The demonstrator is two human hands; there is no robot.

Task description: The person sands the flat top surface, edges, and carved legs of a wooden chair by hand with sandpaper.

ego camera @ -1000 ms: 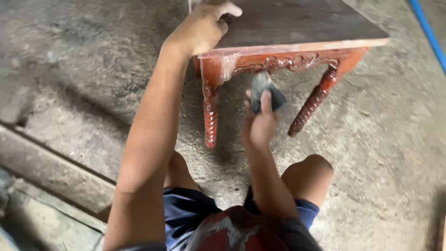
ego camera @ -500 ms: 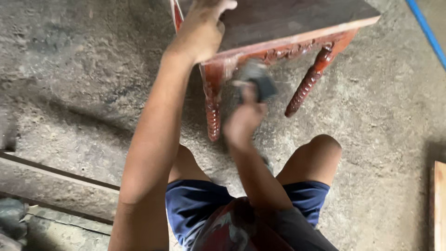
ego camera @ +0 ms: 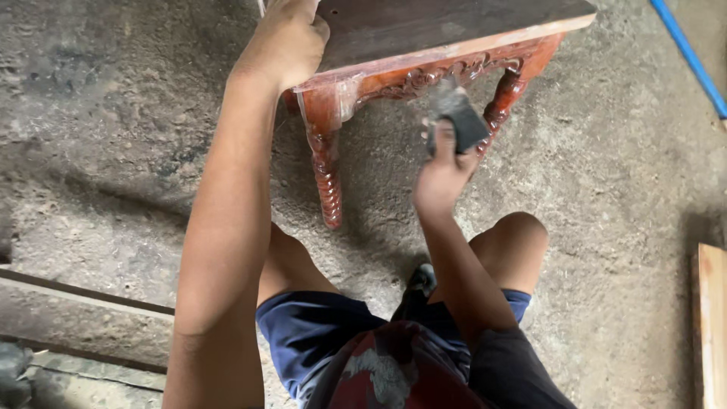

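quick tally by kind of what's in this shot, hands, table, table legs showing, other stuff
hands: 2 (left hand, right hand)
carved red table: 1
table legs in view: 2 (near leg, far leg)
dark pad in the right hand: 1
blue pipe: 1
wooden plank: 1
total: 8

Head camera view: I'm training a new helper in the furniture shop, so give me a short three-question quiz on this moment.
1. True or false: the left hand rests on the corner of the red carved table.
2. What does the right hand hold? A) a dark sanding pad B) a hammer C) a paint can
3. Fill in: the pad is pressed against the table's carved ____.

Key:
1. True.
2. A, the dark sanding pad.
3. Apron, the ornamented strip under the top, near the far twisted leg.
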